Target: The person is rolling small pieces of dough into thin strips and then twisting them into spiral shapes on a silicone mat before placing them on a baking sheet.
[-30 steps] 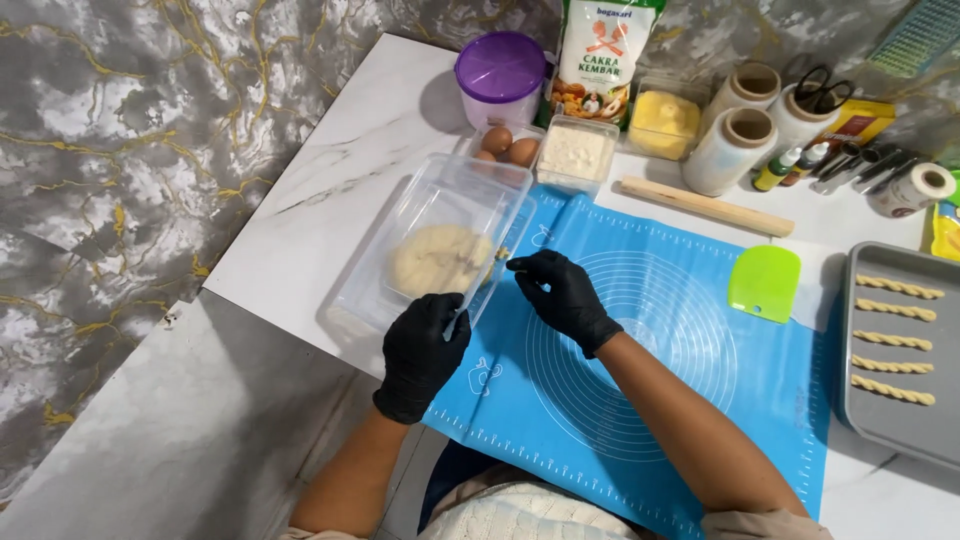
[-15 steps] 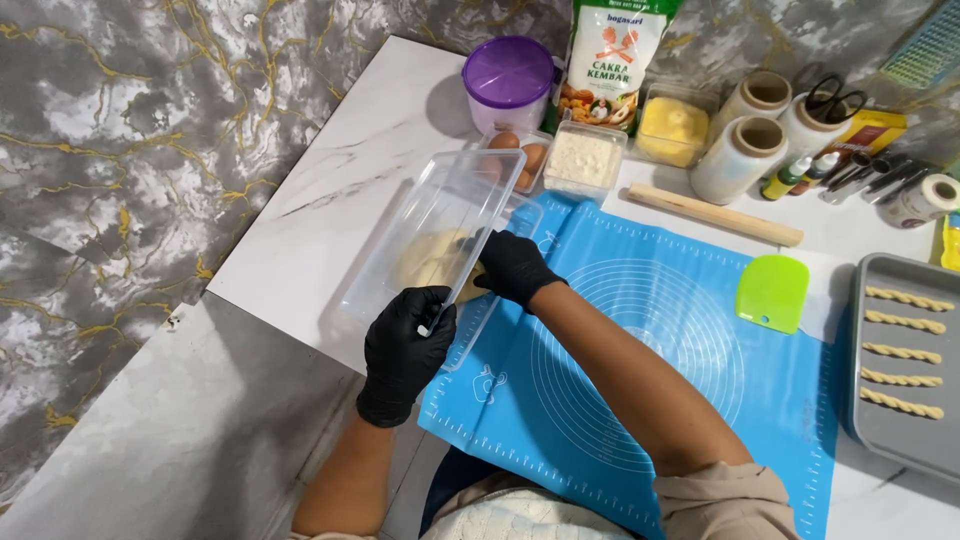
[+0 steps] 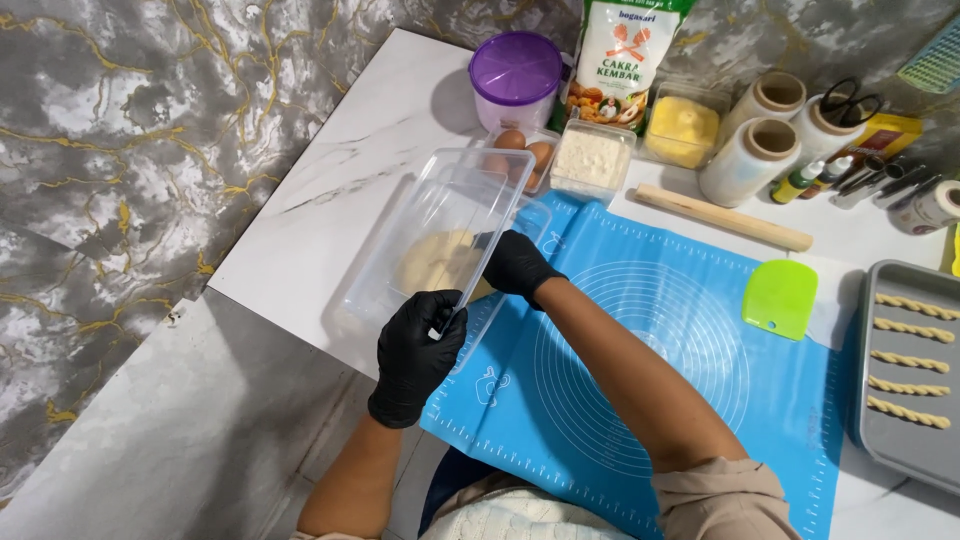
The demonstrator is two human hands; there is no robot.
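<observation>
nearest me, my black-gloved left hand [image 3: 415,352] is clamped on the near corner of the clear rectangular plastic container [image 3: 440,225], tilted on the white marble-look table [image 3: 330,200]. its long axis runs away toward the upper right. my black-gloved right hand [image 3: 515,265] reaches inside, closer to the soft pale dough lump [image 3: 435,262]; i cannot tell whether those fingers have closed. beside it lies the blue silicone mat [image 3: 640,330].

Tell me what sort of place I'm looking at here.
Probably a home baking corner: a blue silicone pastry mat on a white table, a wooden rolling pin, and a grey tray of twisted dough sticks.
</observation>
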